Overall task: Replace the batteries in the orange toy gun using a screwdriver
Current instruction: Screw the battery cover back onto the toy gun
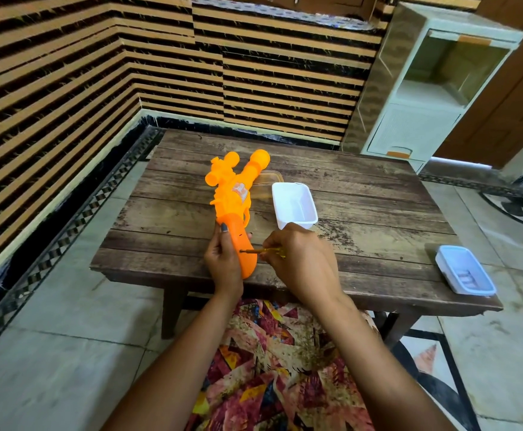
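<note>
On the wooden table [363, 194], head view, we find the orange toy gun [233, 209] lying near the front edge — its grip clasped by the left hand [223, 259]. We note the right hand [300, 259] pinched closed on a screwdriver [254, 251], tip touching the grip. A white tray [294, 204] sits just beside the gun — a lidded box [464, 272] well apart.

Orange toy gun [233, 209] over table, barrel toward 12 o'clock, grip at 6; thin screwdriver [261, 251] tip against grip from 3 o'clock.
</note>
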